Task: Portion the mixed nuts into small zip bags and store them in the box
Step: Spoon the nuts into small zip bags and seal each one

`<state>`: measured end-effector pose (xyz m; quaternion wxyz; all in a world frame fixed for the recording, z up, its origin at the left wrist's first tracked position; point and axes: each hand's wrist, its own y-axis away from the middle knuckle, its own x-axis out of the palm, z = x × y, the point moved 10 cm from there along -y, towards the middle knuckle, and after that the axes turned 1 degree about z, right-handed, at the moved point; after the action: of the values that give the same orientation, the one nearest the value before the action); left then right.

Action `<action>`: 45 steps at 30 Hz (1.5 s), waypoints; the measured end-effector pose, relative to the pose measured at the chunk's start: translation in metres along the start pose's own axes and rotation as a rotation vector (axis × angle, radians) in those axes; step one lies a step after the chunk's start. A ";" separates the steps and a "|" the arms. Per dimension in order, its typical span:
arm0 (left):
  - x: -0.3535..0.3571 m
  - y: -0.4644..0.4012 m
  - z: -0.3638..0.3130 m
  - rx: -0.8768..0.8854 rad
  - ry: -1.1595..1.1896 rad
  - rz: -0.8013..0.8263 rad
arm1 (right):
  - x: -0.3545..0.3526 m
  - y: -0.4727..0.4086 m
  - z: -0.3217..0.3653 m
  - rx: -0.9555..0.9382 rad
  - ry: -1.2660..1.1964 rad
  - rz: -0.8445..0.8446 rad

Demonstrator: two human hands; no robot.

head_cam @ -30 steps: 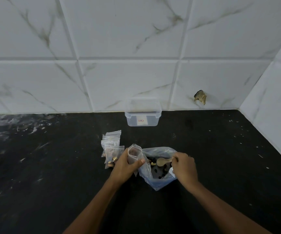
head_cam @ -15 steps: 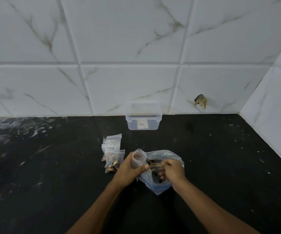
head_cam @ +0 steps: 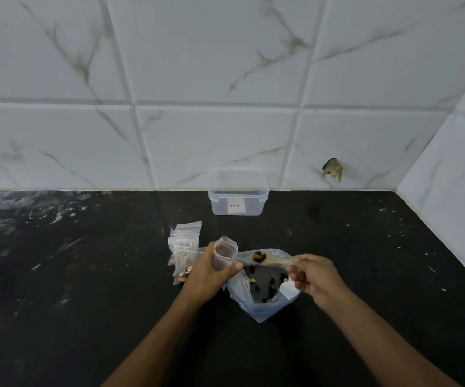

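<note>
Spanning black counter (head_cam: 86, 275), marbled tiles (head_cam: 211, 65)

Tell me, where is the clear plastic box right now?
In the head view, the clear plastic box stands at the back of the black counter against the tiled wall, beyond both hands and the bags.

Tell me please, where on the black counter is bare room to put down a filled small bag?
Bare counter lies left of the pile of filled small bags, and right of the big nut bag toward the side wall. A bare strip separates the clear box from the bags. It is crowded where the left hand and right hand work.
</note>
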<state>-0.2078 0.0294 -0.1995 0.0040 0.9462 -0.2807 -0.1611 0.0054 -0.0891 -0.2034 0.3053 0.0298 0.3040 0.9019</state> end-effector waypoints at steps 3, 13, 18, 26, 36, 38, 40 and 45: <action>0.000 0.000 -0.011 0.031 -0.038 -0.027 | -0.003 0.017 0.035 -0.114 -0.017 0.031; 0.023 -0.008 -0.026 0.075 -0.033 -0.019 | 0.043 0.105 0.120 -1.026 0.686 -0.079; 0.024 -0.010 -0.027 0.074 0.028 -0.042 | 0.085 0.142 0.101 -1.499 1.194 -0.113; 0.021 -0.012 -0.023 0.071 0.079 -0.039 | 0.076 0.146 0.108 -1.542 1.150 -0.122; 0.012 0.004 -0.005 0.033 0.040 -0.003 | 0.035 0.036 0.087 -0.906 1.339 -0.044; 0.018 0.006 -0.002 0.022 0.062 0.036 | 0.049 0.021 0.065 -0.852 1.507 0.055; 0.022 0.006 0.001 0.009 0.063 0.062 | 0.061 0.010 0.051 -0.808 1.556 0.116; 0.028 0.004 0.005 -0.011 0.075 0.092 | 0.050 -0.011 0.047 -0.666 1.386 -0.003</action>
<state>-0.1895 0.0118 -0.2118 0.0270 0.9376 -0.3228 -0.1266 -0.0181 -0.0285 -0.1777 0.0392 -0.6362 0.1381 0.7581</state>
